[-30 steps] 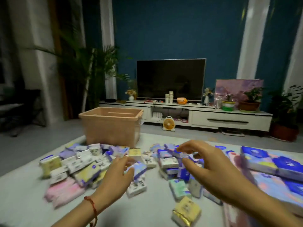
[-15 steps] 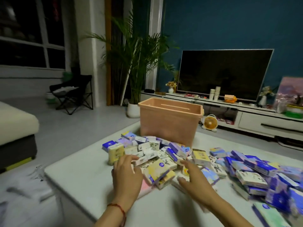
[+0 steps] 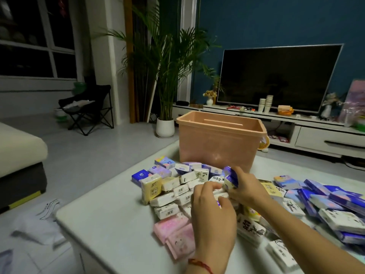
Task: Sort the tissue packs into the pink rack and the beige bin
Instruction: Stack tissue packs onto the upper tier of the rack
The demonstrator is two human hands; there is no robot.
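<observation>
Right hand point(image 3: 246, 187) pinches a blue pack point(image 3: 230, 177).
Bin point(image 3: 217, 143) stands just beyond the grip; left hand point(image 3: 213, 211) curls over the pile point(image 3: 169, 194), hold unclear.

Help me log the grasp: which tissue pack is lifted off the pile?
The blue-and-white pack gripped in the right hand: it is raised and tilted in front of the beige bin, while the other packs lie on the table.

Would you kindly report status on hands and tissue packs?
Right hand grips purple pack above the pile. Left hand curled over white packs, grip unclear. Beige bin behind; pink rack unseen.
</observation>
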